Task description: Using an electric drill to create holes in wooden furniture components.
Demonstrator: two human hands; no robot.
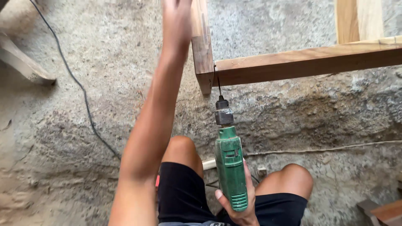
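My right hand (239,205) is wrapped tight around the grip of a green power drill (229,167), low between my knees. Its ribbed plastic body is scuffed and dusty, with a dark metal chuck and a thin bit whose tip meets the joint of the wooden frame (293,62). Farther up, my left hand (178,19) is at the frame's upright post, too blurred to tell its fingers. A black cable (79,88) trails across the concrete floor (104,62).
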